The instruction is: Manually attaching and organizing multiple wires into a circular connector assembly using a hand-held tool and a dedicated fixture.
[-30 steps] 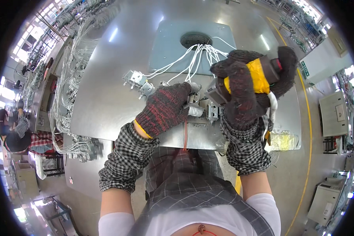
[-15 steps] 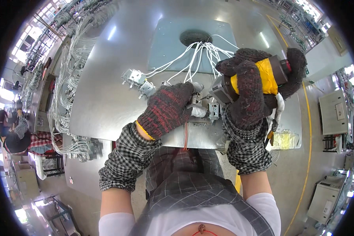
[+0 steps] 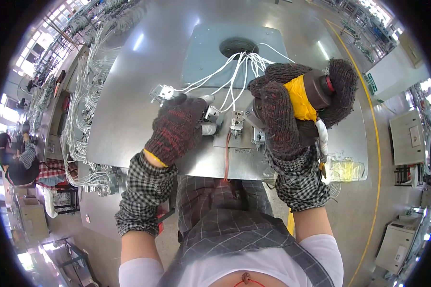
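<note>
My left hand (image 3: 175, 129), in a dark red-flecked knit glove with white-wrapped fingertips, pinches a small metal connector housing (image 3: 212, 113). In a dark knit glove, my right hand (image 3: 280, 122) is wrapped round a dark handheld power tool (image 3: 302, 98) with yellow tape on its body. The tool's front end points left, and its tip cannot be made out. Between my hands a metal block (image 3: 236, 123) stands on a small plate, with reddish wires (image 3: 227, 158) below it. Another metal piece (image 3: 258, 136) sits beside my right hand, partly hidden.
White cables (image 3: 244, 60) spread from a dark round opening (image 3: 238, 46) in a blue-grey panel (image 3: 201, 62) on the metal table (image 3: 124, 110). One metal housing (image 3: 163, 93) lies left. A clear yellowish box (image 3: 345, 170) is at the right edge. Bundled cables (image 3: 81, 115) hang left; another person (image 3: 21, 165) sits beyond.
My left hand has moved left, away from the metal block in the middle, and now has a housing in its fingertips. My right hand and the tool have shifted slightly left.
</note>
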### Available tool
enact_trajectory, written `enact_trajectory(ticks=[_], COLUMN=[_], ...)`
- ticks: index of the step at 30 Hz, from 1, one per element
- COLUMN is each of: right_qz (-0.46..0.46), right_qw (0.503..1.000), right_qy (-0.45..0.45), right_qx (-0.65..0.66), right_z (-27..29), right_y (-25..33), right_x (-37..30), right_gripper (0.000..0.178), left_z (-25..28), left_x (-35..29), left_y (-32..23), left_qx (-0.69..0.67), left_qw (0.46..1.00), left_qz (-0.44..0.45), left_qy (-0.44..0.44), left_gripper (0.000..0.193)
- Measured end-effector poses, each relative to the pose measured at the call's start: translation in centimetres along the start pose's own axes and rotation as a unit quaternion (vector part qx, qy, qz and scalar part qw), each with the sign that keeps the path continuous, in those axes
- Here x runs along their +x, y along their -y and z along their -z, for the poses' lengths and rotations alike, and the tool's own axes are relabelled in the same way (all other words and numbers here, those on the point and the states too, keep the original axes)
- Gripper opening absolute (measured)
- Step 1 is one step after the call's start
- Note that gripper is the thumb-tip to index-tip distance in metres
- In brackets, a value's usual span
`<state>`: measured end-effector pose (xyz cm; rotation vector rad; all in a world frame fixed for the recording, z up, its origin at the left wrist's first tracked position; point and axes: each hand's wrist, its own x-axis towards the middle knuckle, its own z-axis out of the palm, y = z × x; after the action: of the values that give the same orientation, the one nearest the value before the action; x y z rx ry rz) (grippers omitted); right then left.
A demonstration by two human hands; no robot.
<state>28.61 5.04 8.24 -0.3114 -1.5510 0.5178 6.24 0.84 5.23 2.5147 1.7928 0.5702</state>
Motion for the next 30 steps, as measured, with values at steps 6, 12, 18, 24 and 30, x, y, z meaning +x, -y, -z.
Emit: enact_trajectory(ticks=[6,12,18,24,30], right_qz=[-0.031,-0.082,0.038,0.000,-0.180], right_qw=[0.999,0.993,0.980,0.976,0.936], right_qy=[-0.024,-0.064,-0.169,-0.206,-0.221], right_qx=[-0.038,0.057,0.101,0.068,0.206], right_z=[-0.3,-0.2,2.4,1.1,-0.3], right_y=[0.2,0.4,-0.7,0.1,1.7], right_x=[-0.4,-0.4,3.3,2.5,1.5], right_gripper=[0.088,0.081,0.062,0.068,0.074], left_z=[-0.9,-2.1,-1.4,-3.1,-1.3], left_x=[0.3,0.2,1.4,1.5,2.1], left_y=[-0.3,0.1,-3.5,-1.6,-2.8], left_qx=[-0.300,-0.580,-0.535,-0.553,-0.228], left_qw=[0.952,0.803,0.843,0.831,0.969], left_qz=[0.045,0.106,0.047,0.054,-0.071], left_qy=[0.046,0.093,-0.027,0.007,0.058], left_gripper=[0.056,0.057,0.044,0.049,0.054])
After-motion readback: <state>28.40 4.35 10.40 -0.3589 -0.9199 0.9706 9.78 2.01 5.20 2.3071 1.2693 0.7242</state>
